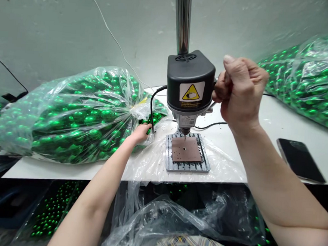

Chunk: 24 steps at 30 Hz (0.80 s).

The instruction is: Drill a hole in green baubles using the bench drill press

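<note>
My right hand is closed in a fist around the lever of a small black bench drill press, on its right side. Under the motor head, a thin drill bit points down at a brown square block with a small hole in it. The block lies on the grooved metal base, among dark shavings. My left hand reaches to the mouth of a clear plastic bag full of shiny green balls. Loose green balls lie at that opening, and my fingertips are partly hidden among them.
Another bag of green balls rests at the back right. A phone lies on the white table near its right front edge. A black cable runs behind the drill. Clear plastic sheeting hangs over the front edge.
</note>
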Each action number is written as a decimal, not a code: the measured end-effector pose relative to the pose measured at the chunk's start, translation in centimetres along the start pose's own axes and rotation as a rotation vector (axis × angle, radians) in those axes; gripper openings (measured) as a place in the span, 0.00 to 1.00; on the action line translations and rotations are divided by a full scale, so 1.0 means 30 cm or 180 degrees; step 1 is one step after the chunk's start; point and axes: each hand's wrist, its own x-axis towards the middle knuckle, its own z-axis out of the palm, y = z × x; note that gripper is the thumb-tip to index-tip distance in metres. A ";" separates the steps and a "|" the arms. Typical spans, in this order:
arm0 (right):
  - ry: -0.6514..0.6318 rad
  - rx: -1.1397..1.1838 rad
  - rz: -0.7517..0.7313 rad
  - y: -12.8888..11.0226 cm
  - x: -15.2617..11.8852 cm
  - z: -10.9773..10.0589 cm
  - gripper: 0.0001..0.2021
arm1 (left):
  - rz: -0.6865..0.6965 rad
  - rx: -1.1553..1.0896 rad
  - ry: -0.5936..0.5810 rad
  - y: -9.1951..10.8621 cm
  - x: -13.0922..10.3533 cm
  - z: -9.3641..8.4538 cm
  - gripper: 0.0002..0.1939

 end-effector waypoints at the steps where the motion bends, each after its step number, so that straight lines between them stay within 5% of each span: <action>1: -0.0008 0.0019 -0.0041 0.001 0.001 -0.001 0.29 | -0.0041 -0.0047 0.0122 0.005 -0.001 -0.002 0.21; 3: -0.0032 0.0079 -0.0108 0.004 0.002 -0.004 0.29 | -0.0276 -0.0552 0.0650 0.015 -0.022 -0.012 0.19; 6: -0.0104 0.0132 -0.0060 0.004 0.000 -0.006 0.28 | -0.0684 -0.2535 0.1390 0.045 -0.106 -0.032 0.23; 10: -0.0081 0.0093 -0.0077 0.003 -0.002 -0.004 0.29 | -0.0673 -0.4568 0.0707 0.152 -0.258 -0.035 0.26; 15: -0.0003 -0.0018 -0.0126 0.017 0.008 -0.002 0.32 | -0.0655 -0.5269 0.0129 0.305 -0.335 0.033 0.28; 20: -0.0083 -0.0075 0.0024 0.005 0.005 -0.004 0.31 | -0.0872 -0.5046 0.0440 0.368 -0.313 0.143 0.36; 24: -0.0165 -0.0115 0.0151 -0.010 0.005 -0.006 0.30 | -0.1029 -0.5219 0.0669 0.383 -0.294 0.190 0.30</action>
